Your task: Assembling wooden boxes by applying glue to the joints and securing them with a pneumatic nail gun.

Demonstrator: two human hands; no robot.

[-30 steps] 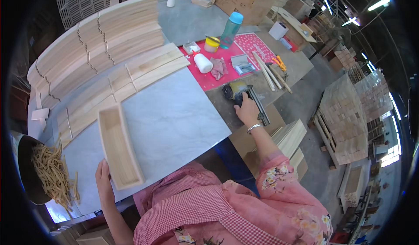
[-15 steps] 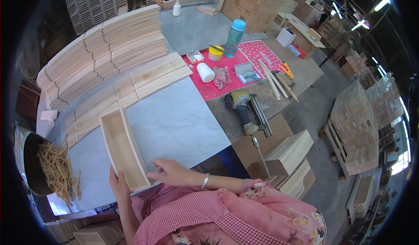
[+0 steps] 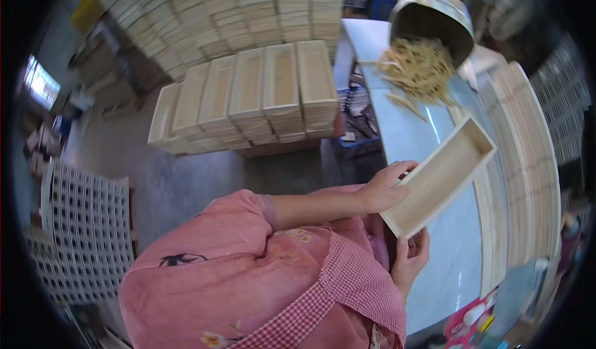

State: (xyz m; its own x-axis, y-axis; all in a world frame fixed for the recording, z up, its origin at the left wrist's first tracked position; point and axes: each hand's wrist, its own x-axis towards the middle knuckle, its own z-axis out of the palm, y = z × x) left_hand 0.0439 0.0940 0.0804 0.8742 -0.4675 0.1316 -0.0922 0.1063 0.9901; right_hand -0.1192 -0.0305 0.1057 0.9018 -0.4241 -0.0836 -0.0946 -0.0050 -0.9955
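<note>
A long, shallow box of pale wood (image 3: 441,178), open on top, is tilted over the edge of the worktable. My left hand (image 3: 386,189) grips its near left corner, with the fingers over the long side. Closed on the short near end is my right hand (image 3: 412,259), its thumb on the rim and the other fingers partly hidden below. The far end of the box reaches over the pale tabletop (image 3: 444,281).
Stacks of similar wooden boxes (image 3: 267,91) stand left of the table, before a high wall of stacked wood. A tipped bin (image 3: 428,23) spills rubber bands (image 3: 419,69) on the table. Thin boards (image 3: 524,163) line its right side. A basket (image 3: 360,122) stands beside the table.
My view has swung left toward the box stacks. My right hand, free with spread fingers earlier, now grips the box end. The box has lifted and turned with both hands.
</note>
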